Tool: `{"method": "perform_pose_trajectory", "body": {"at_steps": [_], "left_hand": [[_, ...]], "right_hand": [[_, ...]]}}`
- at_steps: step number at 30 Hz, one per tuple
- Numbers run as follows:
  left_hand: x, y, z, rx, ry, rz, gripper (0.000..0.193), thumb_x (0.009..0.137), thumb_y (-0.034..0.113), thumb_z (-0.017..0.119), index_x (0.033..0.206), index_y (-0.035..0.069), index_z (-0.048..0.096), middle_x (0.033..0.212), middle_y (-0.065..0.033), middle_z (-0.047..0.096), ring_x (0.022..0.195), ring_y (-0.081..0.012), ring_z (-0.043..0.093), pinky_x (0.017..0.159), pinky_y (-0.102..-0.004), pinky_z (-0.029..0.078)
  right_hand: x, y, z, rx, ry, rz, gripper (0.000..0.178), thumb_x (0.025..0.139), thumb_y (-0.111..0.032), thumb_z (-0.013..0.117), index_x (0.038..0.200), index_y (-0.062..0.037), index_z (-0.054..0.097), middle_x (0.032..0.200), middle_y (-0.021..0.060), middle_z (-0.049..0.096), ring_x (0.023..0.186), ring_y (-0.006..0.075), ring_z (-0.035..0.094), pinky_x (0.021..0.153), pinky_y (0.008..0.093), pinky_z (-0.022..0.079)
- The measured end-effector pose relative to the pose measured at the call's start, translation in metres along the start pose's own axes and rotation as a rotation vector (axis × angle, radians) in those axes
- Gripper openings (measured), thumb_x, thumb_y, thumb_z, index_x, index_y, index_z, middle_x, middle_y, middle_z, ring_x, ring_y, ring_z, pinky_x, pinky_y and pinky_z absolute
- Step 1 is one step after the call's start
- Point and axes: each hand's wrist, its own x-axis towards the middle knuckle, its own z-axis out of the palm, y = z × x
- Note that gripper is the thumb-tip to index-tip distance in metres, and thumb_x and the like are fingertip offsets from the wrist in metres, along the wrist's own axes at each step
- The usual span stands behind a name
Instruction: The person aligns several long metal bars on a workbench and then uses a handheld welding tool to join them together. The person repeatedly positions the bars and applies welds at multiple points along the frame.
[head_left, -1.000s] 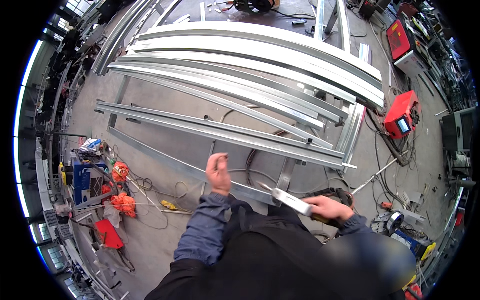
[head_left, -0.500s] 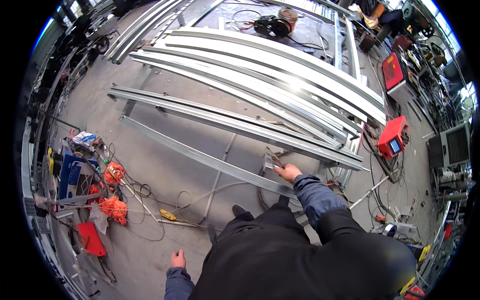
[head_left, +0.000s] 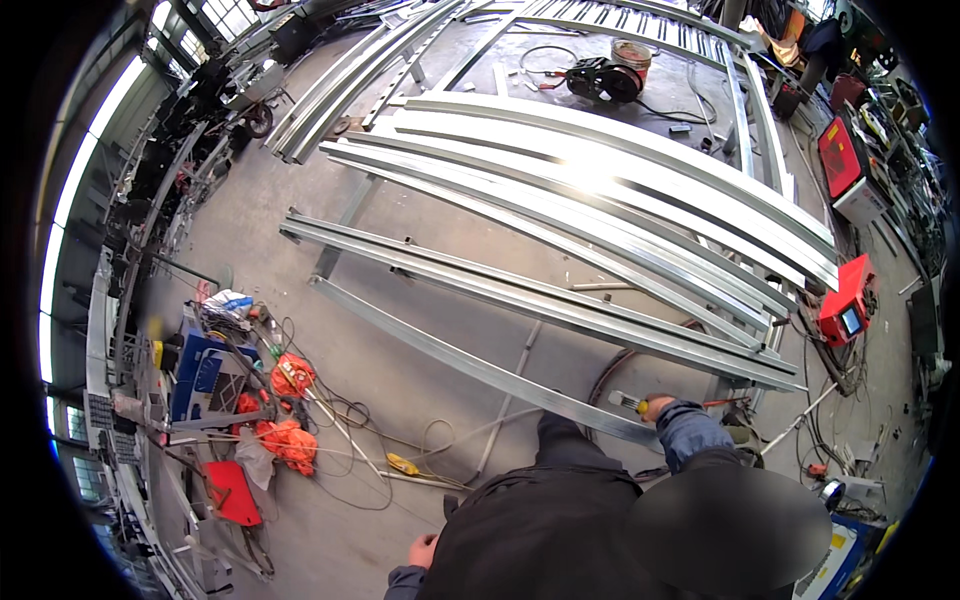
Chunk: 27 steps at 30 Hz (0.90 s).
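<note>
My right hand (head_left: 656, 407) is closed on a small hand tool (head_left: 629, 402) with a pale grey head and a yellow part; its exact kind is too small to make out. The tool is just above the right end of the nearest metal rail (head_left: 480, 358), a long single grey profile. Beyond that rail lies a pair of steel channels (head_left: 540, 303) running side by side. Low at my left side, my left hand (head_left: 423, 550) has curled fingers with nothing visible in them. My jacket hides part of it.
More long shiny profiles (head_left: 600, 165) lie farther off. A red machine with a screen (head_left: 846, 302) stands at the right. Cables, a yellow switch box (head_left: 402, 464) and orange bags (head_left: 288, 446) cover the floor at left. A black cable reel (head_left: 603, 79) stands behind.
My view has shifted, so the scene sits farther right and lower. My right hand has drawn back from the gap beyond the nearest rail to its right end. My left hand is closer to my body.
</note>
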Motion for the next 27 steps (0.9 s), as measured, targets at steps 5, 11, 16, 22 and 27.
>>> {"method": "perform_pose_trajectory", "body": {"at_steps": [5, 11, 16, 22, 27], "left_hand": [[0.079, 0.149, -0.046, 0.031, 0.036, 0.076, 0.050, 0.098, 0.036, 0.080, 0.124, -0.007, 0.076, 0.112, -0.0204, 0.082, 0.105, -0.0287, 0.079, 0.095, -0.0408, 0.061], [0.176, 0.338, -0.088, 0.158, 0.080, 0.551, 0.043, 0.096, 0.026, 0.082, 0.126, -0.003, 0.073, 0.115, -0.0185, 0.077, 0.100, -0.0308, 0.076, 0.091, -0.0422, 0.060], [0.229, 0.467, -0.052, 0.286, -0.136, 1.044, 0.044, 0.090, 0.014, 0.084, 0.129, 0.002, 0.069, 0.128, -0.0171, 0.069, 0.111, -0.0350, 0.070, 0.097, -0.0441, 0.058], [0.239, 0.598, -0.003, 0.594, -0.395, 1.497, 0.057, 0.082, 0.018, 0.089, 0.133, 0.005, 0.067, 0.137, -0.0181, 0.064, 0.129, -0.0415, 0.062, 0.108, -0.0494, 0.052], [0.184, 0.669, 0.056, 0.683, -0.721, 1.841, 0.061, 0.081, 0.018, 0.089, 0.135, 0.001, 0.066, 0.139, -0.0198, 0.063, 0.129, -0.0433, 0.061, 0.110, -0.0498, 0.052]], "right_hand": [[-0.015, -0.032, 0.003, -0.114, 0.060, 0.102, 0.042, 0.096, -0.028, 0.075, 0.135, -0.0132, 0.076, 0.139, 0.0148, 0.077, 0.131, 0.0346, 0.072, 0.107, 0.0483, 0.058], [-0.002, -0.020, 0.028, -0.127, 0.007, 0.196, 0.041, 0.109, -0.031, 0.057, 0.143, -0.0154, 0.075, 0.142, 0.0126, 0.076, 0.132, 0.0338, 0.072, 0.105, 0.0515, 0.058], [0.024, 0.029, 0.085, -0.202, 0.379, 0.475, 0.042, 0.112, -0.034, 0.049, 0.138, -0.0205, 0.078, 0.132, 0.0100, 0.079, 0.123, 0.0297, 0.073, 0.103, 0.0532, 0.052], [-0.078, -0.043, 0.007, -0.106, 0.514, 0.536, 0.040, 0.104, -0.028, 0.053, 0.127, -0.0127, 0.082, 0.138, 0.0106, 0.076, 0.138, 0.0271, 0.062, 0.130, 0.0518, 0.029], [-0.130, -0.069, 0.013, 0.085, 0.801, 0.701, 0.035, 0.097, -0.026, 0.060, 0.118, -0.0119, 0.085, 0.135, 0.0140, 0.074, 0.138, 0.0306, 0.060, 0.131, 0.0543, 0.027]]}}
